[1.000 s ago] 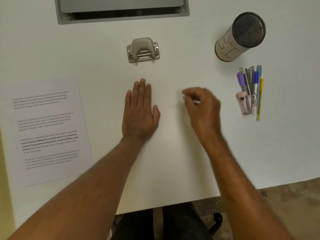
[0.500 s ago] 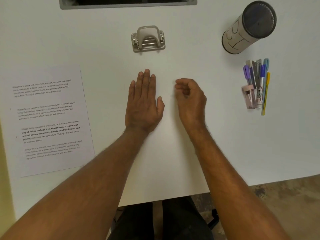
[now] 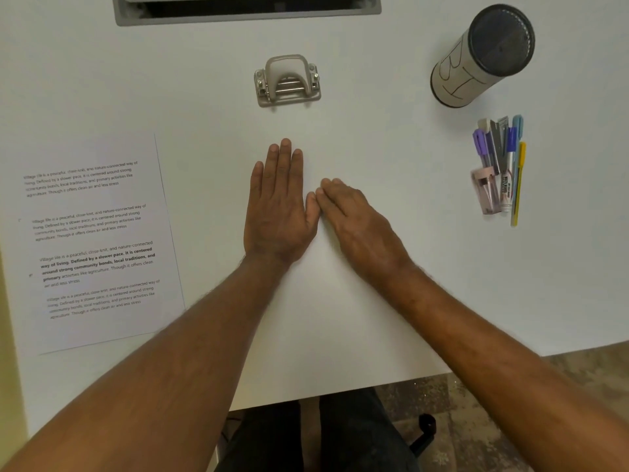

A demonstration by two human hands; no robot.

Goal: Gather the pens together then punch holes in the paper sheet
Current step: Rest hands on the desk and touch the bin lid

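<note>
left hand (image 3: pixel 277 212) flat, empty | right hand (image 3: pixel 357 221) flat, empty | printed white paper sheet (image 3: pixel 92 240) lies left, nearer left hand, long axis front-to-back | grey metal hole punch (image 3: pixel 288 80) ahead

From my feed, the white bench (image 3: pixel 374 137) is evenly and softly lit, with no glare. Shadows are faint: a soft one beside the cylinder (image 3: pixel 483 59), another under the hole punch (image 3: pixel 288 81). The paper sheet (image 3: pixel 92 240) text reads slightly soft. Wide-angle bending curves the edges, and the corners look dimmer.
</note>
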